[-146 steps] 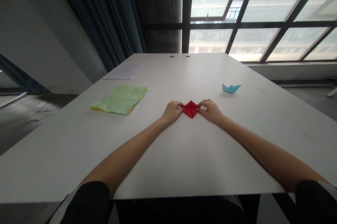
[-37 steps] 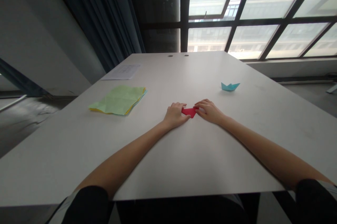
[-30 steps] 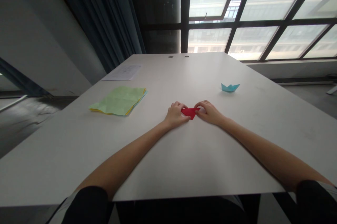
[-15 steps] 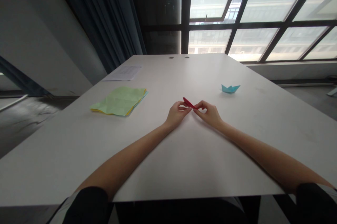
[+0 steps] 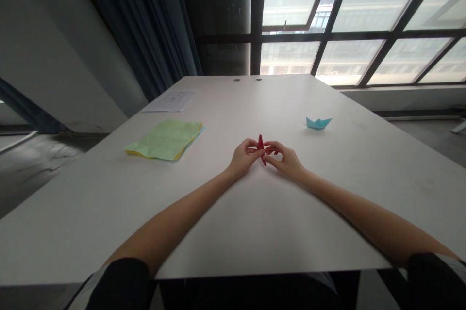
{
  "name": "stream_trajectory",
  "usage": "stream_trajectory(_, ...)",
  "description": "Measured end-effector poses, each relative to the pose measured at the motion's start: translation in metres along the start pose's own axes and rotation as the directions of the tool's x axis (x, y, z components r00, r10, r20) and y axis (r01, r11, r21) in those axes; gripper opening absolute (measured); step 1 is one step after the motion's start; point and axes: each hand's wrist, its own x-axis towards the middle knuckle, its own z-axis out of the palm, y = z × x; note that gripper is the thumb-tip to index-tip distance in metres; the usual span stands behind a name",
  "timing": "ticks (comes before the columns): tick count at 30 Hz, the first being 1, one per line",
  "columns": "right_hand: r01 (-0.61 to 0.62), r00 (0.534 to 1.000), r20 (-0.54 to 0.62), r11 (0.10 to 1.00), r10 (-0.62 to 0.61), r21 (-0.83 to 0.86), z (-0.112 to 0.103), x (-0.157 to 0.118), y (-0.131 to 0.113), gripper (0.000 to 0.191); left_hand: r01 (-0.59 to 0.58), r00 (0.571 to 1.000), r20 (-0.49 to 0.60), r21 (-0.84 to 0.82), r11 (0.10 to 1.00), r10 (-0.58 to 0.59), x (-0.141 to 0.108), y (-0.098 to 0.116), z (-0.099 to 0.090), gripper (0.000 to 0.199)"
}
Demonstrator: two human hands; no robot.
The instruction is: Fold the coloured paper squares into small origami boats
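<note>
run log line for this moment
left hand: holding folded red paper | right hand: at its right side | blue paper boat: table, right | green-topped sheets: table, left

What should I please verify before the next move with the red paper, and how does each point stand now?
1. Left hand has its fingers on the red paper: ok.
2. Right hand has a firm pinch: cannot tell; its fingers are at the paper, but the grip is unclear.
3. Red paper flat on the table: not ok; it is held edge-on.
4. Creases sharp: cannot tell; too small and partly covered.
5. Blue paper boat apart from both hands: ok.
6. Green-topped sheets apart from both hands: ok.
</note>
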Motion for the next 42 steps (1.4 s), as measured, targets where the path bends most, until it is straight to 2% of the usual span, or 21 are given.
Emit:
stream_trajectory(6, 0.03, 0.999, 0.026, 0.999, -0.031, 0.015, 0.0, 0.0, 0.0, 0.03, -0.033, 0.998, 0.048, -0.05, 0.998, 0.036, 0.002, -0.006, -0.001, 0.029)
stream_trajectory(13, 0.022, 1.0, 0.015, 0.999, -0.022, 0.025, 0.0, -0.001, -0.001, 0.029, -0.053, 0.997, 0.044, -0.072, 0.996, 0.056, 0.003, -0.008, -0.001, 0.025)
stream_trajectory(17, -0.056, 0.998, -0.041, 0.997, 0.058, 0.046, 0.001, -0.001, 0.005, 0.035, -0.054, 0.997, 0.047, -0.082, 0.995, 0.058, 0.002, -0.008, -0.002, 0.029)
stream_trajectory(20, -0.115, 0.989, -0.08, 0.982, 0.128, 0.147, 0.002, 0.002, 0.01, 0.035, -0.083, 0.994, 0.068, -0.048, 0.995, 0.086, 0.001, -0.009, -0.003, 0.032)
stream_trajectory(23, -0.14, 0.977, -0.109, 0.939, 0.182, 0.314, 0.002, 0.005, 0.014, 0.029, -0.112, 0.991, 0.081, 0.006, 0.994, 0.111, 0.001, -0.009, -0.005, 0.03)
stream_trajectory(25, -0.181, 0.964, -0.096, 0.88, 0.246, 0.44, 0.003, 0.007, 0.016, 0.024, -0.109, 0.992, 0.071, 0.047, 0.993, 0.105, 0.001, -0.008, -0.006, 0.029)
stream_trajectory(29, -0.298, 0.917, 0.014, 0.664, 0.398, 0.686, 0.003, 0.009, 0.016, 0.017, -0.108, 0.993, 0.058, 0.115, 0.988, 0.101, 0.002, -0.009, -0.008, 0.031)
stream_trajectory(31, -0.343, 0.89, 0.066, 0.569, 0.45, 0.747, 0.002, 0.01, 0.014, 0.016, -0.119, 0.992, 0.059, 0.13, 0.984, 0.112, 0.003, -0.01, -0.009, 0.032)
stream_trajectory(34, -0.388, 0.854, 0.11, 0.48, 0.508, 0.787, 0.0, 0.01, 0.01, 0.015, -0.134, 0.991, 0.044, 0.13, 0.982, 0.13, 0.005, -0.012, -0.01, 0.031)
stream_trajectory(37, -0.387, 0.852, 0.119, 0.46, 0.51, 0.799, 0.0, 0.009, 0.009, 0.016, -0.134, 0.991, 0.021, 0.147, 0.98, 0.132, 0.005, -0.013, -0.01, 0.031)
stream_trajectory(42, -0.355, 0.9, 0.104, 0.574, 0.423, 0.738, 0.005, 0.008, 0.018, 0.027, -0.112, 0.994, 0.003, 0.19, 0.975, 0.113, 0.005, -0.011, -0.009, 0.031)
